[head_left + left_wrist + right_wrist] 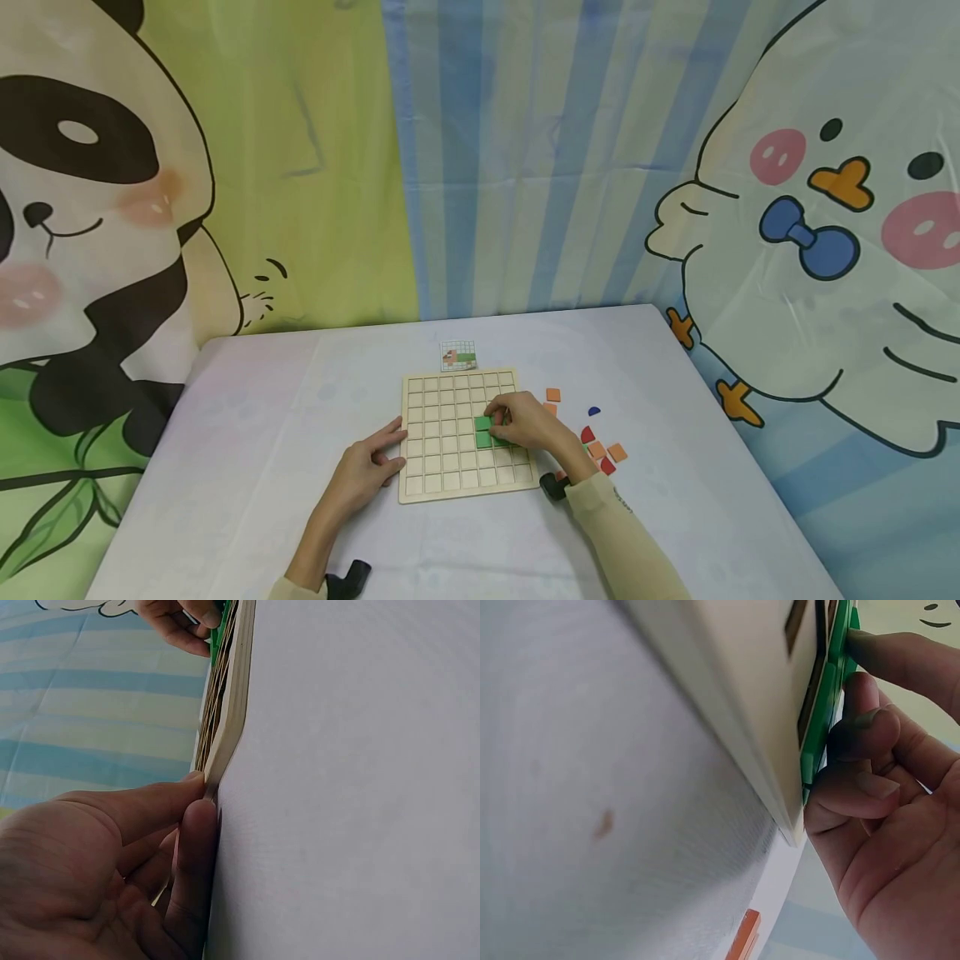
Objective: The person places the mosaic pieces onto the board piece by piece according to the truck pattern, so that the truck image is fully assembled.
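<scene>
While I watched the feeds from my remote station, the bare right hand (528, 419) pinched what I took for a thin green square tile (850, 658) over the right half of the pale wooden board (442, 465) with square recesses, where flat green tiles (483, 439) lay grouped. The bare left hand (358, 473) grasped nothing; its thumb and fingertips rested against the board's left edge.

To seat the tile well, I judged, it needed squaring to its recess, lowering, then pressing flat with a fingertip (a crooked one could ride up on the dividing ridges) while the left hand braced the board. The small printed card (459, 356) beyond the far edge seemed worth consulting, though its pattern was too small for me to read cell by cell.

From the head view, the right fingers covered part of the green group, so I could not count it or tell whether the pinched tile touched the board. The right wrist view showed everything nearly edge-on and cut off an orange block (742, 935) at the bottom.
</scene>
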`<state>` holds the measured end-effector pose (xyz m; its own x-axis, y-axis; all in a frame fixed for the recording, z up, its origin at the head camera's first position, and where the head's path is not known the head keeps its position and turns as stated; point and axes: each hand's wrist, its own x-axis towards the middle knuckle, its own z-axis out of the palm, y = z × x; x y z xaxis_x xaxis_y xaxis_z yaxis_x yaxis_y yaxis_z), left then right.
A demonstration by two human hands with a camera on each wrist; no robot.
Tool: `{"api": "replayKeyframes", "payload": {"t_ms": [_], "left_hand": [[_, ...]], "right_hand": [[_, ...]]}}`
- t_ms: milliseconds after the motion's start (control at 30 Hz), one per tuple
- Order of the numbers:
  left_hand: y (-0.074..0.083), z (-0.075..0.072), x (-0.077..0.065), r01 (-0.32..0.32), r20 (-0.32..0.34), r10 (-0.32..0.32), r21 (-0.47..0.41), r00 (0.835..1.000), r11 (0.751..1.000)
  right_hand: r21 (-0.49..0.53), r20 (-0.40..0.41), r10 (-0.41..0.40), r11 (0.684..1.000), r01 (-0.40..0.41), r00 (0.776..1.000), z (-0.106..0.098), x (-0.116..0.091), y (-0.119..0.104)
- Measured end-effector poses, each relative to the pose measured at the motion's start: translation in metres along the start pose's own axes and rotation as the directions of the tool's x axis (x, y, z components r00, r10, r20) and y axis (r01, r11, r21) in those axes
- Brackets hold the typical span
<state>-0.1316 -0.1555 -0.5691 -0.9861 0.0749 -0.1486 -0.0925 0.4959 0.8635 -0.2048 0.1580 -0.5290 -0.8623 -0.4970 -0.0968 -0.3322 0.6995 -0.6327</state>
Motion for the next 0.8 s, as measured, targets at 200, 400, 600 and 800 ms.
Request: {"api": "replayKeyframes", "payload": {"t_ms": [200,400,600,800], "left_hand": [[-0.0009,0.0002,0.0006,-0.003,-0.002,0.003,0.007,1.0,1.0],[-0.0015,-0.0004,0.0009,-0.007,0.002,0.007,0.002,1.0,1.0],[-0.002,-0.0009,0.0005,-0.006,0.003,0.006,-0.004,1.0,1.0],[-0.0027,-0.0007,0.0003,0.001,0.001,-0.001,-0.013,1.0,1.0]], "right_hand": [[0.004,0.003,0.012,1.0,-0.012,1.0,-0.0007,0.0013,-0.0005],[0.011,0.011,0.018,1.0,-0.018,1.0,-0.0003,0.0021,0.0013],[0.009,0.005,0.009,1.0,-0.009,1.0,0.0003,0.0024,0.0029],[0.023,0.003,0.008,1.0,-0.008,1.0,0.0005,0.0023,0.0023]]}}
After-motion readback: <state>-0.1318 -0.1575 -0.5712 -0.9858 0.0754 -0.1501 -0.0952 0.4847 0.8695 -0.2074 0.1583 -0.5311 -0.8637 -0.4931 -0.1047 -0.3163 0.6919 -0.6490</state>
